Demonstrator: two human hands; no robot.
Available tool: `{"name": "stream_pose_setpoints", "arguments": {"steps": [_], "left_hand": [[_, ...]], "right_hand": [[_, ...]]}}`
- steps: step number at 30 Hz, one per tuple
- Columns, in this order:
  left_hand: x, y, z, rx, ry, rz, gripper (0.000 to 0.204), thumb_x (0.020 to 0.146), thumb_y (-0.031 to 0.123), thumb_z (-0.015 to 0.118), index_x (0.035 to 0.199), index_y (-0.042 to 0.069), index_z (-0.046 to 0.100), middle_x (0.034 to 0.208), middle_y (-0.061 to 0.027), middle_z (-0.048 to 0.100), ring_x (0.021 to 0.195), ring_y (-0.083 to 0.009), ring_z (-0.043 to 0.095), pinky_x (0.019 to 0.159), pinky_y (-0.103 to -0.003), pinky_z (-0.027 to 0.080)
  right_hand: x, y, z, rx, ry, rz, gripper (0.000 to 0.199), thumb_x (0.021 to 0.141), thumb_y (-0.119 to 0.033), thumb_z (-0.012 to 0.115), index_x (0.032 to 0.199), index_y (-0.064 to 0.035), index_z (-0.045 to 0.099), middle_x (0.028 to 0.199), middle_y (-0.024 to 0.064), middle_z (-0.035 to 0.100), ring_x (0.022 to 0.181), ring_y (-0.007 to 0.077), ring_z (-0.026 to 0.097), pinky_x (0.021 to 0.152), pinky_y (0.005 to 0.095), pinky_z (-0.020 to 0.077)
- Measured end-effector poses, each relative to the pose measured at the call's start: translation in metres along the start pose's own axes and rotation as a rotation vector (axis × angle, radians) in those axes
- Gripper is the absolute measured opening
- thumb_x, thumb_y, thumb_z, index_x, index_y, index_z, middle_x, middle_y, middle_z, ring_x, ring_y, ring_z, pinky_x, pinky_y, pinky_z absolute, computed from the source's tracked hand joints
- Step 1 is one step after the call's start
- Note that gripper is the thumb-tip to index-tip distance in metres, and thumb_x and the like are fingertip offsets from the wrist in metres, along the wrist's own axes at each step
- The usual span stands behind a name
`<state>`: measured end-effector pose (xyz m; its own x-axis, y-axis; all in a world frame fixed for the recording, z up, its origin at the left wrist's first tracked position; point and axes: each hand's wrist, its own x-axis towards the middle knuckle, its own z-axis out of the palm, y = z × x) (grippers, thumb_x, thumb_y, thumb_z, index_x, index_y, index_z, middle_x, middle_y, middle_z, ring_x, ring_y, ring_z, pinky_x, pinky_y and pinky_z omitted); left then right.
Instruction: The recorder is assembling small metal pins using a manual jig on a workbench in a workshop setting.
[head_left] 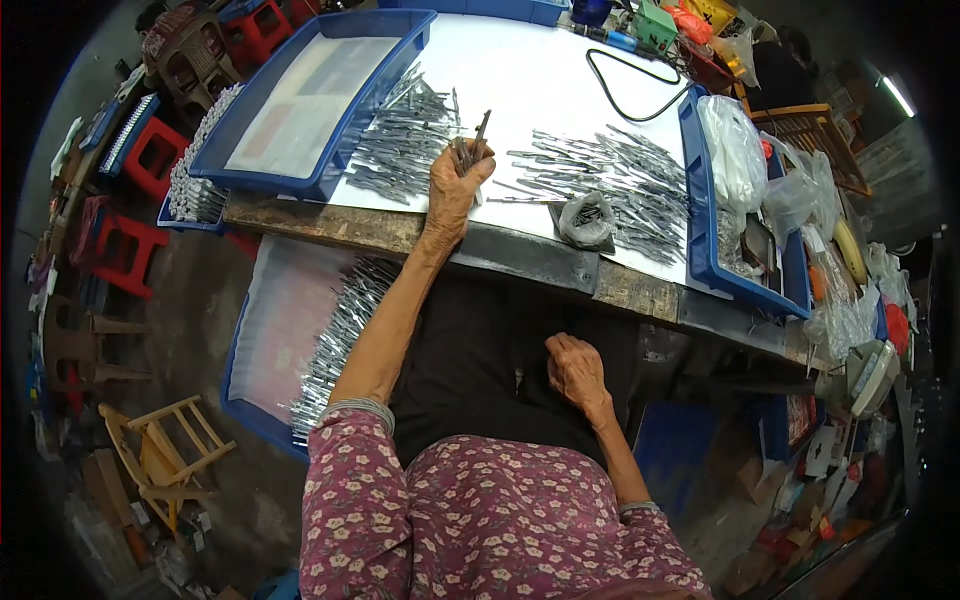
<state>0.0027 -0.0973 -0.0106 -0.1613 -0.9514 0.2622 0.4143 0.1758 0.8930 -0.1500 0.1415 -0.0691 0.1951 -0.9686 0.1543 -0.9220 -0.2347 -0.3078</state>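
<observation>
My left hand (452, 195) is closed round a few slender metal pieces (470, 152), over the table's near edge. One of them sticks up past the fingers. To its left lies a heap of thin grey metal pieces (400, 150), beside the blue tray. Another spread of similar pieces (610, 180) covers the white tabletop (510, 70) on the right. A small bag-lined cup (586, 220) with dark bits in it stands at the front edge of that spread. Down over my dark-clothed lap, my right hand (577, 370) rests with curled fingers; whether anything is inside them is hidden.
A blue tray (335, 178) stands at the back left, and a blue bin (700, 225) with plastic bags sits on the right. Below the table edge, at left, another blue tray (240, 375) holds many metal pieces. A black cable (600, 85) loops across the back. Red stools (130, 255) stand left.
</observation>
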Motion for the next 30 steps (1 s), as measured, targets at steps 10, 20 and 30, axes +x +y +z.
{"name": "stream_pose_setpoints", "arguments": {"steps": [10,20,30], "left_hand": [[0.0026,-0.0013,0.001,-0.099,-0.056,-0.018,0.017,0.078,0.008,0.062,0.092,0.001,0.055,0.08,-0.0056,0.06,0.077,-0.0132,0.056,0.075,-0.027,0.043],[0.0023,0.0002,0.0024,-0.124,-0.083,-0.029,0.02,0.083,0.011,0.055,0.098,0.001,0.047,0.078,-0.0083,0.06,0.073,-0.0126,0.056,0.071,-0.026,0.044],[0.0055,0.0004,0.0004,-0.258,-0.098,-0.074,0.018,0.083,0.005,0.05,0.093,0.004,0.036,0.074,-0.0139,0.059,0.059,-0.0081,0.048,0.051,-0.021,0.041]], "right_hand": [[-0.0012,0.002,0.0041,-0.011,-0.045,-0.003,0.017,0.063,-0.001,0.058,0.078,-0.0019,0.051,0.073,0.0127,0.052,0.069,0.0273,0.056,0.063,0.0347,0.0449],[-0.0005,0.0003,0.0029,-0.017,-0.05,0.002,0.017,0.063,-0.001,0.058,0.078,-0.0021,0.051,0.073,0.0128,0.052,0.068,0.0278,0.055,0.062,0.0349,0.0449],[-0.0023,-0.0006,0.0061,0.166,0.044,-0.017,0.016,0.065,0.001,0.057,0.078,-0.0017,0.047,0.07,0.0133,0.05,0.066,0.0296,0.054,0.058,0.0358,0.0442]]}}
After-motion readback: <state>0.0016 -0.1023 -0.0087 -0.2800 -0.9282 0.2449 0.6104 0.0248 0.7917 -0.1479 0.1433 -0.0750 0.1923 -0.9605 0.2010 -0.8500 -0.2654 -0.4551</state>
